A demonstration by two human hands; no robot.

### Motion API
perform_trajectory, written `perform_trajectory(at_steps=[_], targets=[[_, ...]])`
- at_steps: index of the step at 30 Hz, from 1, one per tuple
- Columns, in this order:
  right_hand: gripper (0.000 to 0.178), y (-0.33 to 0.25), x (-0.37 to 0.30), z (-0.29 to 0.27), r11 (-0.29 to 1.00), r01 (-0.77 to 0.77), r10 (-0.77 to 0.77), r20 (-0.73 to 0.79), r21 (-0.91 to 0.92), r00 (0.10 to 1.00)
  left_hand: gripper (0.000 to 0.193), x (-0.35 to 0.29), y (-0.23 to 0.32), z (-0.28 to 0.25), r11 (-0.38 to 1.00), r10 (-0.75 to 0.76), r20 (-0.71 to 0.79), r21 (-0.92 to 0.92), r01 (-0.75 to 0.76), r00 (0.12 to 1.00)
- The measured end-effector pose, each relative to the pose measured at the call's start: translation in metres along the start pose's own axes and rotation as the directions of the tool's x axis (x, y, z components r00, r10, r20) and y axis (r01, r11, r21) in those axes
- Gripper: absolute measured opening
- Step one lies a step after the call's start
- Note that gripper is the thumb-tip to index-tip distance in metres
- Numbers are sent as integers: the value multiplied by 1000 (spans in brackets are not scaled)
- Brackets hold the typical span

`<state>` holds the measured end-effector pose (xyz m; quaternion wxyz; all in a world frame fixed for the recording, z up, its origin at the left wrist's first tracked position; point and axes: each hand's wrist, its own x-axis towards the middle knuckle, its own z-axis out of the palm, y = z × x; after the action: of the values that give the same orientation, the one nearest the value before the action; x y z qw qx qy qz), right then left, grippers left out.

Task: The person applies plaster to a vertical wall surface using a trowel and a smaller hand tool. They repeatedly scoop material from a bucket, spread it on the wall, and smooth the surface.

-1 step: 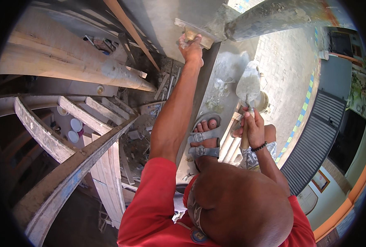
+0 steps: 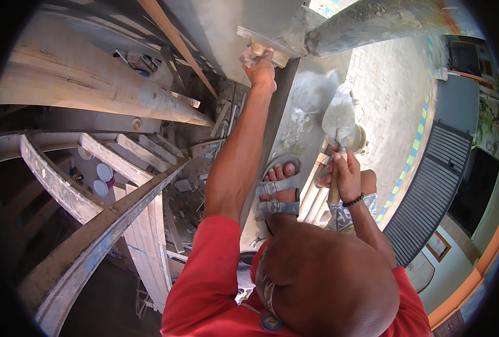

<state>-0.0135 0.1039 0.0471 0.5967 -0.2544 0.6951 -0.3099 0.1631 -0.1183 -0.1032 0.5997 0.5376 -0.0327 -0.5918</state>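
Note:
My left arm reaches far forward, and my left hand (image 2: 259, 68) is closed on the handle of a plastering float (image 2: 279, 56). The float's flat face lies against the grey plastered wall (image 2: 218, 39), close to the wall's lower right corner. Nearer to me on the right, my right hand (image 2: 346, 175) grips the wooden handle of a pointed trowel (image 2: 338, 115). Its grey-smeared blade points away from me, over the edge of the concrete ledge (image 2: 303, 106), apart from the wall. A bucket (image 2: 358, 139) shows partly behind the trowel blade.
My sandalled foot (image 2: 279, 194) stands on the ledge. Left of it is a drop with rubble, planks, white buckets (image 2: 102, 180) and a ladder-like wooden frame (image 2: 131, 202). A thick grey post (image 2: 384, 25) slants across the far right. Pale paving (image 2: 387, 106) and a dark gate (image 2: 429, 185) lie to the right.

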Motion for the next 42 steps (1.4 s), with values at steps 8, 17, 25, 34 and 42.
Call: perform_trajectory(at_steps=[8,17,25,34,42], targets=[[30,-18,-14,-34,996,83,-81,-135,14,988,63,12,0,-8,999,-4,37,41,2,999],[44,24,-2,-189,903,-201,-23,-507,-381,861,55,17,1,-12,996,-51,62,74,47,997],[35,93,50,-228,555,-456,151,-455,-696,877,34,29,0,-27,990,-62,124,134,45,990],[49,110,46,-198,822,-178,9,-300,-541,954,35,31,9,-38,987,-73,166,152,47,983],[53,77,18,-167,930,-124,34,-254,-347,967,37,20,4,-19,994,-59,143,97,45,988]])
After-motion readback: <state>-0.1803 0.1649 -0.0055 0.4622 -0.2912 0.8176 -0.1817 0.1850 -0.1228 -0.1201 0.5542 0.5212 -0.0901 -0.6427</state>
